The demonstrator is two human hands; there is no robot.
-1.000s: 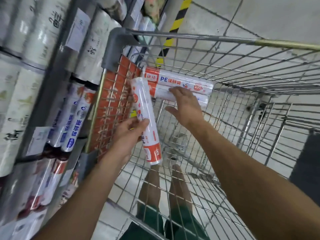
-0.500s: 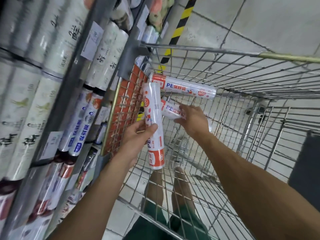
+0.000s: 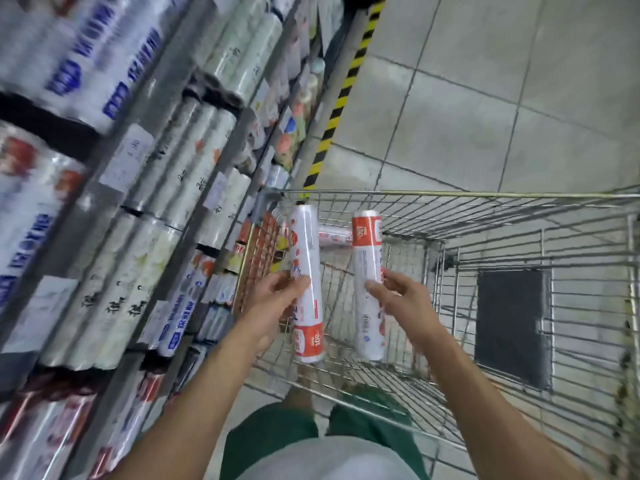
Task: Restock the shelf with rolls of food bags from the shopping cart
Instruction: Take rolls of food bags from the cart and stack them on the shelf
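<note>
You are standing with the shelf on your left and the shopping cart parked against it, likely keeping reaches short. Above the cart, your left hand is curling its fingers round the left roll, and your right hand is pinching the right roll, both upright. A spare roll is lying at the cart's far end.

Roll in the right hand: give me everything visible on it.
The roll in the right hand is a slim white cylinder in glossy wrap, with an orange-red band at its far end bearing an upside-down "100", fine print along the body and a barcode-like mark nearer the person. It points away from the person over the shopping cart, gripped mid-length by the right hand. It is clear of the other held roll; no other contact shows.
</note>
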